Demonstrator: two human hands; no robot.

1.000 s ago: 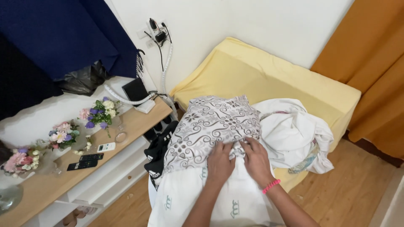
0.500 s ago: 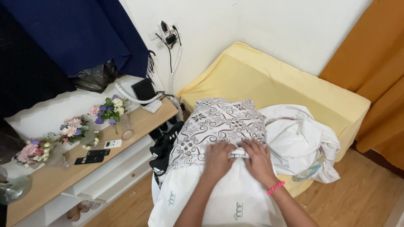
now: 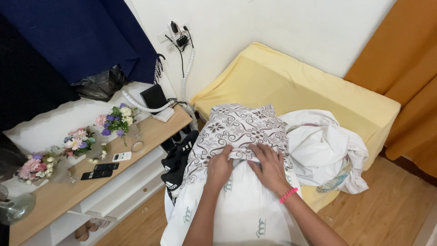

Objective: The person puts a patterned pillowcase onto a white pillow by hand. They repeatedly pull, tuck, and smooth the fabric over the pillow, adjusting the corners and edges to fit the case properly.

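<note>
Across the white ironing board cover (image 3: 246, 214), just in front of the yellow bed (image 3: 296, 86), lies a brown-and-white patterned cloth (image 3: 236, 130), its far part hanging toward the bed. Left hand (image 3: 219, 169) and right hand (image 3: 269, 167) rest side by side on the near hem, palms down, fingers pinching a small ridge of fabric between them; neither closed into a fist, both pressing flat. Judged as a smoothing or folding step at the hem. To do it well: keep the fold line straight across the board, hold one hand as an anchor, slide the other outward from the middle, push wrinkles toward the edge rather than bunching them inward. Worth watching the white crumpled garment (image 3: 323, 150) just beside the right, touching the patterned piece, so nothing gets dragged along. Off to the left, well apart, a wooden shelf (image 3: 150, 130) with flower bunches (image 3: 114, 122) and remote controls (image 3: 98, 171).
</note>
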